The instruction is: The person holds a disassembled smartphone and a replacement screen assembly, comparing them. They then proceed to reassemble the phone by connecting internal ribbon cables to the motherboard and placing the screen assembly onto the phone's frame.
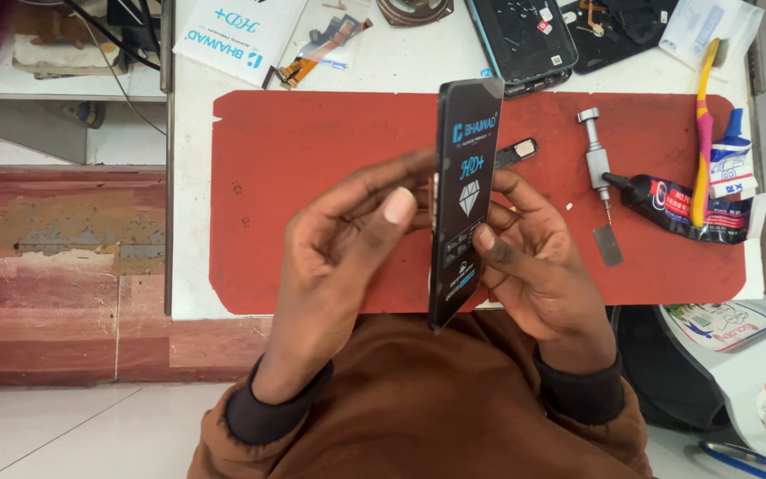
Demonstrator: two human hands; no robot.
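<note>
Flat black phone panel [465, 200] held edge-on: light, stiff, likely fragile. Left hand [347, 235] and right hand [534, 257] each pinch its long edges; best grip there, over red mat [312, 160].

left hand [347, 239] + right hand [534, 257] | grip black phone screen [465, 195] | over red mat [312, 177]

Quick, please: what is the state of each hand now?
Left hand: closed on the black flat package, thumb on its edge.
Right hand: closed on the same package.
</note>
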